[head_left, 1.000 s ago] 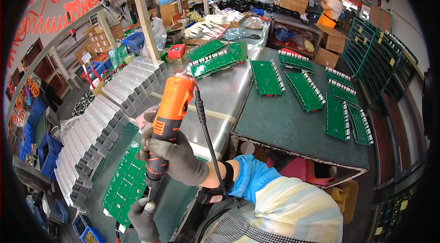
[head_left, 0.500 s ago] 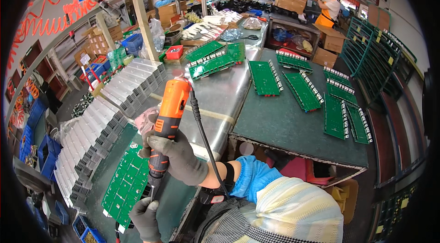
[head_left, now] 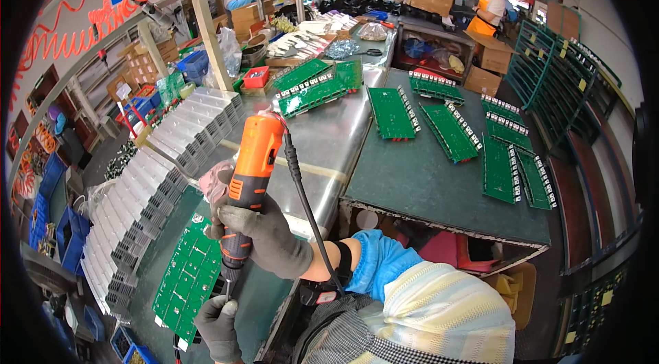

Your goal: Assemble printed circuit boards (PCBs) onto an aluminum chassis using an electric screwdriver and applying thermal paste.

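So, counting up: one orange-and-black power driver (head_left: 254, 154), one black cable (head_left: 302, 192) off its top end, and two gray-gloved hands on it. Right hand (head_left: 274, 239) has its fingers wrapped round the dark grip, left hand (head_left: 217, 331) has thumb and finger pinched together on the thin metal bit (head_left: 228, 288), though whether a tiny screw is in there too I can't tell. The driver is over the near bench, just beside a single green circuit board (head_left: 184, 281); its long axis is steep, leaning a bit, back end up and slightly right, bit pointing down toward the person and slightly left. The board's long axis runs upper right to lower left. I count seven more boards (head_left: 392, 115) on the dark table (head_left: 405, 189) to the right, plus two or maybe three overlapping ones (head_left: 312, 97) on the metal bench (head_left: 309, 148), and one red tray (head_left: 256, 77) next to those
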A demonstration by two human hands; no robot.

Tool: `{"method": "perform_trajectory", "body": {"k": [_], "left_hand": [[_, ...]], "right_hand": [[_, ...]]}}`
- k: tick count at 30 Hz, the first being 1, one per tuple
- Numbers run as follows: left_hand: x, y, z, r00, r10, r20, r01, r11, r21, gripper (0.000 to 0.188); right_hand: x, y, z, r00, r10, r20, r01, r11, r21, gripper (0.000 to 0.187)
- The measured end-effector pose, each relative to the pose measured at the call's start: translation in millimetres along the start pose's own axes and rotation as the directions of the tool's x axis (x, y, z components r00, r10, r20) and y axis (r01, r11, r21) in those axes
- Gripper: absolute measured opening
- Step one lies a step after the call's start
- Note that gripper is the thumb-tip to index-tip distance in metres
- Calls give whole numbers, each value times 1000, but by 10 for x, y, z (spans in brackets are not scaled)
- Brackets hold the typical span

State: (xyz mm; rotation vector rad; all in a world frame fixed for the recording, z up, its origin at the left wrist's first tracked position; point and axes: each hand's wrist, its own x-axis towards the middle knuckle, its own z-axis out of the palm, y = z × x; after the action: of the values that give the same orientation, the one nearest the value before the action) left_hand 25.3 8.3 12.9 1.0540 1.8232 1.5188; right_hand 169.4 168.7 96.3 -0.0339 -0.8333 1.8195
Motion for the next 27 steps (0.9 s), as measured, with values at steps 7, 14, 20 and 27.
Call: {"method": "perform_trajectory", "body": {"k": [7,14,20,27], "left_hand": [[-39,83,-38,999,-30,11,31,999,-32,26],[-66,81,-50,998,-49,50,50,998,-26,27],[-109,11,-78,998,-51,40,52,999,-2,30],[-135,30,-109,994,-85,69,83,996,22,26]], "right_hand": [[63,40,33,999,37,7,-37,999,-24,57],[36,65,24,999,40,1,-40,999,-30,58],[19,113,33,996,84,-27,-85,996,-36,57],[14,134,59,994,108,-12,-109,993,-39,45]]}}
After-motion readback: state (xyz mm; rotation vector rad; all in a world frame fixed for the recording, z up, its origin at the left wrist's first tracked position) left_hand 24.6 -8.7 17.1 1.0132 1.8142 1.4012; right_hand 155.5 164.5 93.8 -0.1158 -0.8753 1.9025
